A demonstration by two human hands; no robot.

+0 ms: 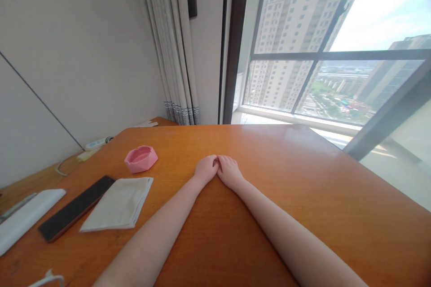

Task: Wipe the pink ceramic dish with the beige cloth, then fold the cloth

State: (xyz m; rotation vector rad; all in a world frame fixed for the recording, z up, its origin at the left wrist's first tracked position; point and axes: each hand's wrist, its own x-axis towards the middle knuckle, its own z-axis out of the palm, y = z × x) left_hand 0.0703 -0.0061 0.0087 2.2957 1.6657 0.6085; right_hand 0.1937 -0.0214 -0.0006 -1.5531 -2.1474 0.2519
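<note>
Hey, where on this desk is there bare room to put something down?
Bare wood runs right of the right hand to the table edge by the window, and beyond both hands to the far edge. Left of the left hand is crowded: pink dish, folded cloth, phone, white case.

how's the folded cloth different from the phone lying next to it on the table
The folded cloth is white and soft-looking; the phone is black, glossy and rigid. The cloth is a broad, near-square shape, while the phone is long and narrow. The cloth lies nearer the left hand than the phone, which sits farther left. Both lie flat on the wooden table, side by side and angled the same way, and neither hand touches them.
</note>
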